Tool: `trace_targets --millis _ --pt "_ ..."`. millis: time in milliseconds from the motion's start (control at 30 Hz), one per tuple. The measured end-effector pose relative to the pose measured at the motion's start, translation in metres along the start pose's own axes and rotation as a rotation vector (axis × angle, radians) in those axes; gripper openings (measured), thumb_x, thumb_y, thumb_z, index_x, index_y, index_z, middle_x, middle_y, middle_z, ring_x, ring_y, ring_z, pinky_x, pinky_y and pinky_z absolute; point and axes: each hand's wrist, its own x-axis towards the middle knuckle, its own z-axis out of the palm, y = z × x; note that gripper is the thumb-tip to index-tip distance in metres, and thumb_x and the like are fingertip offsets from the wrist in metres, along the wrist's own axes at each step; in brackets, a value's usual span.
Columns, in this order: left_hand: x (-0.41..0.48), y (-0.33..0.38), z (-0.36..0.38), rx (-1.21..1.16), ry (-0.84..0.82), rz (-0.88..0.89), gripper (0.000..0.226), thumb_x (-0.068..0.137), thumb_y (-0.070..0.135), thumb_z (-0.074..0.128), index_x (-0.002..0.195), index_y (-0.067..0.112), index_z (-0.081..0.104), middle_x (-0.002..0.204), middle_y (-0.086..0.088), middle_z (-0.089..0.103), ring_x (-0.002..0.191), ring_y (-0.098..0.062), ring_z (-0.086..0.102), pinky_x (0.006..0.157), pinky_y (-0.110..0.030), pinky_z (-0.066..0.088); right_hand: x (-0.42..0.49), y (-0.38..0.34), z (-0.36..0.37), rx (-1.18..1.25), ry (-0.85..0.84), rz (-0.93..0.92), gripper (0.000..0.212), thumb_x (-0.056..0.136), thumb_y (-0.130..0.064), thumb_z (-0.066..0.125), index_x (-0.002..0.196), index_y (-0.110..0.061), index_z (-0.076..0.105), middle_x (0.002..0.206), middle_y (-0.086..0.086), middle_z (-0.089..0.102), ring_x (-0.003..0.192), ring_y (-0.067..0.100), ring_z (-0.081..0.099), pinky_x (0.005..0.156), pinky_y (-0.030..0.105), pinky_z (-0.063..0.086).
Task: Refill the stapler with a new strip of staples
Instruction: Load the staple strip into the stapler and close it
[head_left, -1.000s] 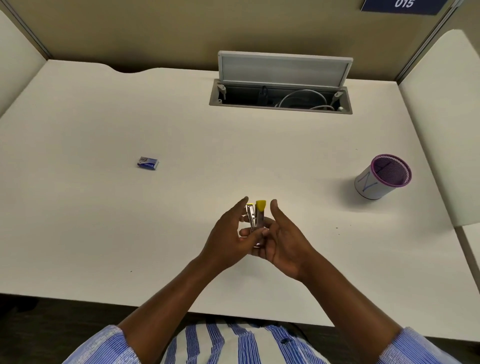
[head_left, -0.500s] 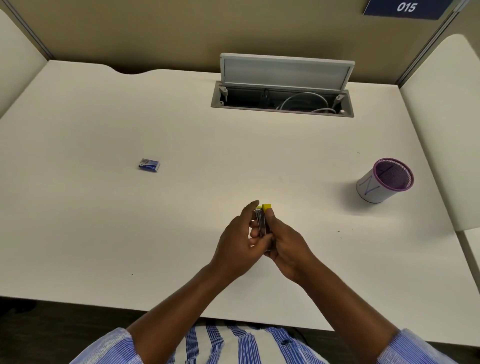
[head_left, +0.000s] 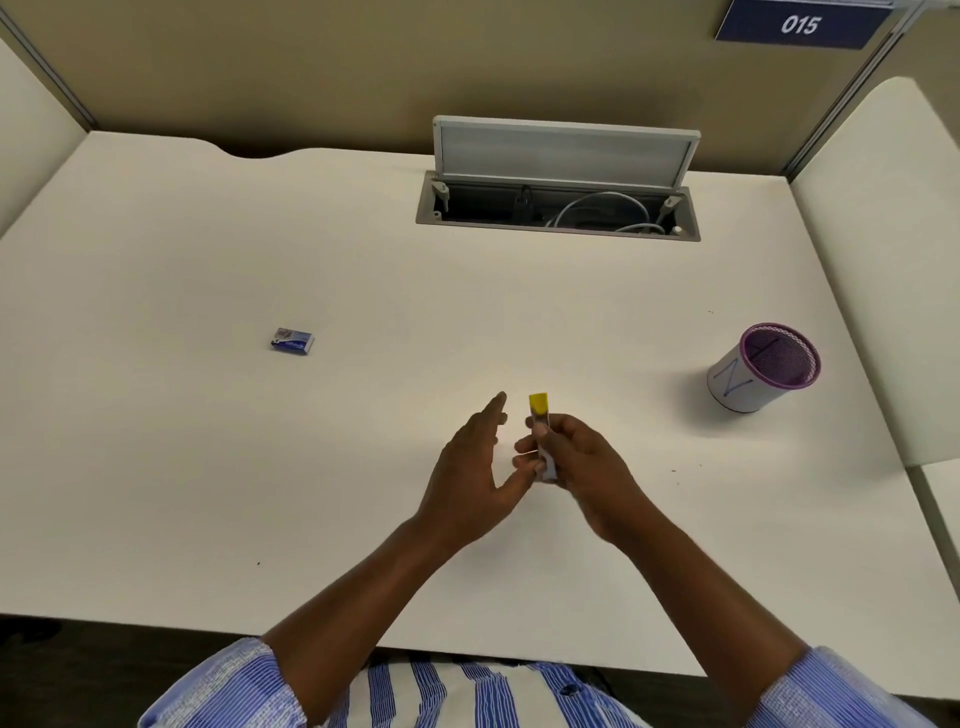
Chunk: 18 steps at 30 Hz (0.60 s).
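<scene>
Near the white desk's (head_left: 156, 467) six o'clock edge, the right hand (head_left: 582, 462) pinches the small yellow-tipped metal stapler (head_left: 540, 415) upright while the left hand (head_left: 478, 467) hangs beside it, fingers spread and empty; so light a pinch could let it slip

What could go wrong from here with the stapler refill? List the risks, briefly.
1. Only the right hand holds the small stapler; the left hand is open beside it, so the stapler could slip and drop onto the desk.
2. The staple box lies far to the left, so reaching for it one-handed may tip or spill it.
3. Whether the stapler is open cannot be told here; fingers near its yellow end could get pinched.
</scene>
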Motion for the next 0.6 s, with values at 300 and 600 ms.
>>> trace_targets --millis 300,600 --pt "0.010 -0.046 0.004 0.577 -0.052 -0.042 0.080 0.094 0.056 0.053 0.154 0.007 0.034 0.159 -0.016 0.037 0.144 -0.033 0.036 0.115 -0.045 0.031 0.044 0.012 -0.054 -0.966 0.466 -0.203 0.026 0.093 -0.030 0.067 0.099 -0.008 0.055 0.090 0.011 0.067 0.082 0.036 0.062 0.063 0.035 0.038" --pt "0.003 -0.056 0.008 0.627 -0.035 0.004 0.071 0.096 0.054 0.042 0.145 0.002 0.050 0.154 -0.021 0.045 0.136 -0.040 0.048 0.111 -0.053 0.039 0.059 0.018 -0.066 -0.989 0.684 -0.114 0.034 0.089 -0.041 0.067 0.095 -0.010 0.053 0.096 0.010 0.059 0.087 0.035 0.059 0.067 0.039 0.044"
